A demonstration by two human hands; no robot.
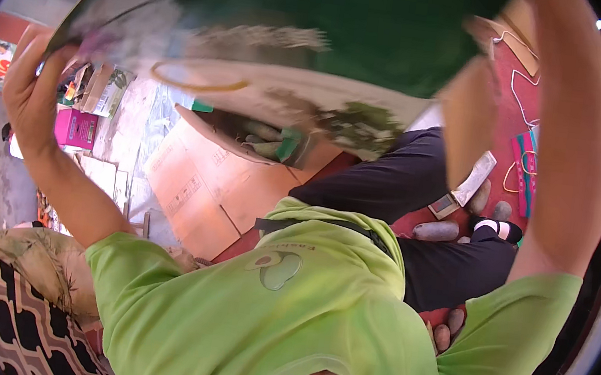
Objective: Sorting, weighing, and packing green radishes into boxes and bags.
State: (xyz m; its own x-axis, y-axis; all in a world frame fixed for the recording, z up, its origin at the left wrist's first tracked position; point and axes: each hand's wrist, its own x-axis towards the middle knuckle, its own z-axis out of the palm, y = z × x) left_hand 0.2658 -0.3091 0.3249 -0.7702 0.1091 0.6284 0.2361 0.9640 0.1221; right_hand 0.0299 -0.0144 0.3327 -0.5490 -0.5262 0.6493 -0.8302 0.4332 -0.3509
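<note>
Glossy green sheet, raised
Probably light, best held by edges: left grip pinches one; right hidden, can't tell

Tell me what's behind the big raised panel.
Past its lower edge show flattened cardboard, a pink box at left and a dark trouser leg. Whatever lies directly behind the panel is covered from view.

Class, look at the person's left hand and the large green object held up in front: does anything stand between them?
Nothing visible does. The left hand has its fingers at the left edge of the large green object, with no other thing between; blur hides the exact contact.
</note>
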